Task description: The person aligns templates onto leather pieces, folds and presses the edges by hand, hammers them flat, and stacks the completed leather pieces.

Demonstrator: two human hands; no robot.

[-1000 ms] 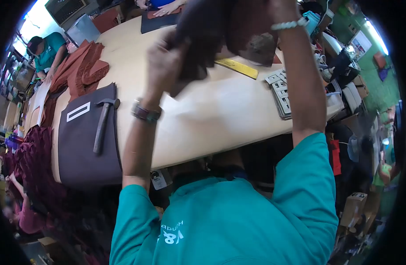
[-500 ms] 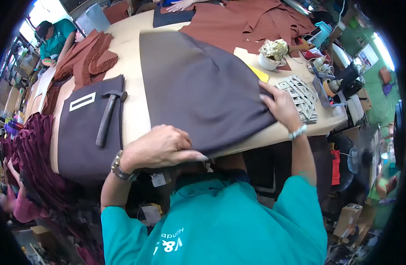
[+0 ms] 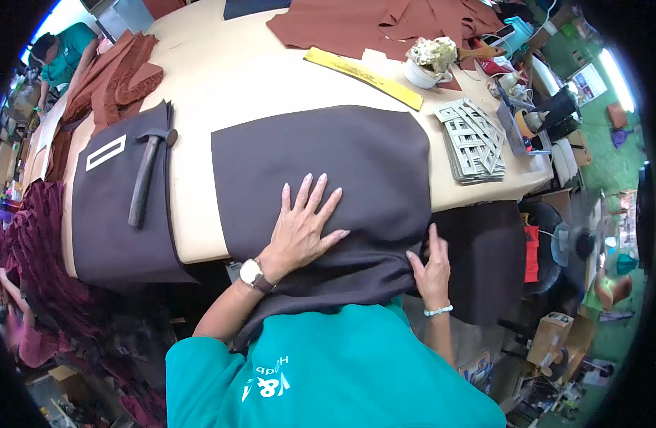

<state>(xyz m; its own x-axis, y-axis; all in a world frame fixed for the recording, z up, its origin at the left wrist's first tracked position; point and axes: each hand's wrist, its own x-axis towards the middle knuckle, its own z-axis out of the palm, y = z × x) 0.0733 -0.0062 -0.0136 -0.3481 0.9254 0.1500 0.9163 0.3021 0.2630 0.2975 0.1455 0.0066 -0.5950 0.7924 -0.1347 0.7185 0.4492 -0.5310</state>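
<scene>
1 dark leather sheet [image 3: 328,143], overhanging the counter [image 3: 235,78]; we judge it supple, best held by edges. Left hand [image 3: 299,232] flat on it, fingers splayed; right hand [image 3: 434,274] at its edge, grip unclear.

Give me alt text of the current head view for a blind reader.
A person's left hand lies spread on a dark sheet draped over a table edge; the right hand is at the sheet's right side. Left, a hammer lies on a dark stack.
</scene>
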